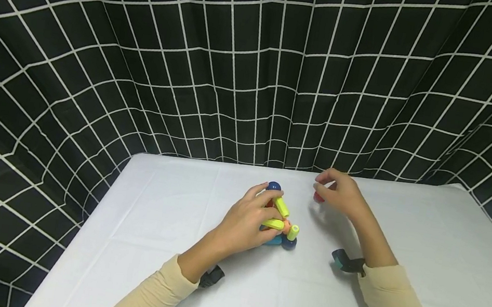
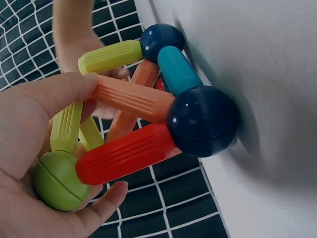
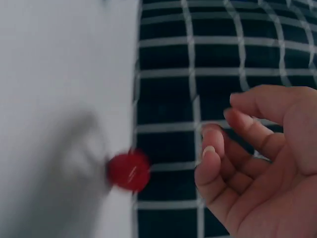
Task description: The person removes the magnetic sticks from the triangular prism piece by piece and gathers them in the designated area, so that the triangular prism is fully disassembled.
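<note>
My left hand (image 1: 241,223) grips a structure of magnetic building sticks and balls that stands on the table. In the left wrist view, thumb and fingers are around a green ball (image 2: 60,181) and the sticks near it. A red stick (image 2: 130,153) and an orange stick (image 2: 136,99) run to a dark blue ball (image 2: 203,121); a teal stick (image 2: 178,71) joins it to another dark blue ball (image 2: 161,41). My right hand (image 1: 341,194) hovers with loosely bent fingers above a red ball (image 3: 129,171) on the table. A gap separates the fingers from this ball.
A white cloth covers the table (image 1: 163,205). Behind its far edge hangs a black curtain (image 1: 257,71) with a white grid. Dark wrist devices are strapped at both sleeves, the right one (image 1: 346,262) close above the cloth.
</note>
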{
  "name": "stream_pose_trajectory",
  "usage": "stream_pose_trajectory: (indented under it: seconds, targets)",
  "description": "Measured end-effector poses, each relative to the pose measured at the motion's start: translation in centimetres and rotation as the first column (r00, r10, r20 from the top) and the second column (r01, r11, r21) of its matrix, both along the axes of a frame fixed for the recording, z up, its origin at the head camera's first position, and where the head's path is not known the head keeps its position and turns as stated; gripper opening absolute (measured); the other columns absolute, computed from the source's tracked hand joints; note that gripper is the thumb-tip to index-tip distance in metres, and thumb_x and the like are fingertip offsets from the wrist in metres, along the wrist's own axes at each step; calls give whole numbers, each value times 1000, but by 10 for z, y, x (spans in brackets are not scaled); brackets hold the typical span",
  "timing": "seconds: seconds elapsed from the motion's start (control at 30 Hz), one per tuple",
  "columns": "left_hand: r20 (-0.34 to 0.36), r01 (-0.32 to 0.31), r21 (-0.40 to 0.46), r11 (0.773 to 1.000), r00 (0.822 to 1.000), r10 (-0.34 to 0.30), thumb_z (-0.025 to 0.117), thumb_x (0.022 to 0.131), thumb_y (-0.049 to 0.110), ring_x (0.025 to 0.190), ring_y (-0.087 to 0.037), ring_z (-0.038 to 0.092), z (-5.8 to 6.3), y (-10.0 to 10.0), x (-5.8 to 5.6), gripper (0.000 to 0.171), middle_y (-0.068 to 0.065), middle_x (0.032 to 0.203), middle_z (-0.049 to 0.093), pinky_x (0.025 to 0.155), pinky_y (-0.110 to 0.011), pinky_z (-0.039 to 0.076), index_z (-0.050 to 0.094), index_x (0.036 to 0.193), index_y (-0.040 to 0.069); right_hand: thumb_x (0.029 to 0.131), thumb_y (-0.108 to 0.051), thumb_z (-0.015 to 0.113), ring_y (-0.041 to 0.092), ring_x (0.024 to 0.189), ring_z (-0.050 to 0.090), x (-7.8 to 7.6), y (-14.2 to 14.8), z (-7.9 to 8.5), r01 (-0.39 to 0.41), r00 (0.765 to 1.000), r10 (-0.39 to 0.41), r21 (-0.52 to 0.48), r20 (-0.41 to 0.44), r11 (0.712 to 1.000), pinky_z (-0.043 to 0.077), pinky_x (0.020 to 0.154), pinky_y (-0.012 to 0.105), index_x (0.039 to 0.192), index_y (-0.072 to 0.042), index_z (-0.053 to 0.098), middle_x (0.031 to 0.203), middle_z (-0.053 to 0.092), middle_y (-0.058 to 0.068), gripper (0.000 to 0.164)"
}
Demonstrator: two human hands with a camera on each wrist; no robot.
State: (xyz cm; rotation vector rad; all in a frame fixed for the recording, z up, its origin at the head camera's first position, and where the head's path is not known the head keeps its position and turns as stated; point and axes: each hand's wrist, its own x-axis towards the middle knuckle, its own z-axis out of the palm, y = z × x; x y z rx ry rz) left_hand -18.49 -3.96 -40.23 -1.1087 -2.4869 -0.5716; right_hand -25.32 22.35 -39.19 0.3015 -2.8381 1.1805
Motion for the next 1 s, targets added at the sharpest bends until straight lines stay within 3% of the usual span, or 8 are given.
stream_pose_trajectory:
  seconds: [0.13,0.27,0.37,0.53,0.77,1.0]
  targets:
    - [-11,1,8,1000,1000,-1,76,90,34,138,-37,39,-1,0,0,15,-9,145,51,112,-41,34,79,95,20,97,-20,66,23,73,60,13,-25,9,-146,988,143,-50,-58,988,52,66,34,97,-5,70,90,67,10,16]
    - [-30,22,6,1000,999,-22,77,90,34,139,-36,39,-1,-1,-1,17,-12,145,52,115,-41,29,78,94,17,97,-31,68,20,79,61,27,-48,15,-256,967,255,-71,-25,964,52,72,36,94,-9,73,88,68,2,23]
    - [-46,48,9,999,998,-47,77,89,31,140,-33,40,-1,-1,-3,15,-12,143,54,118,-41,22,77,92,16,94,-36,70,18,79,61,34,-58,17,-271,962,273,-59,18,961,52,71,35,96,-12,73,85,68,-1,24]
    - [-62,82,23,996,995,-80,77,88,26,139,-30,41,-1,-1,-3,11,-13,140,56,118,-42,21,76,89,15,92,-34,74,18,73,60,37,-61,17,-265,962,268,-61,52,962,51,65,33,98,-9,72,79,66,-1,25]
    - [-64,83,22,996,995,-81,78,88,28,139,-29,43,-1,-1,-4,14,-14,141,56,118,-42,21,77,90,14,91,-16,71,18,72,60,40,-59,21,-357,933,358,-50,24,933,52,64,30,101,-6,72,80,66,0,14]
    - [-61,80,32,996,995,-78,78,88,29,138,-32,43,-2,0,-5,14,-14,142,55,118,-42,21,77,90,15,91,-14,72,17,71,57,42,-56,27,-384,923,384,11,9,923,50,63,31,106,-7,73,79,65,-3,17]
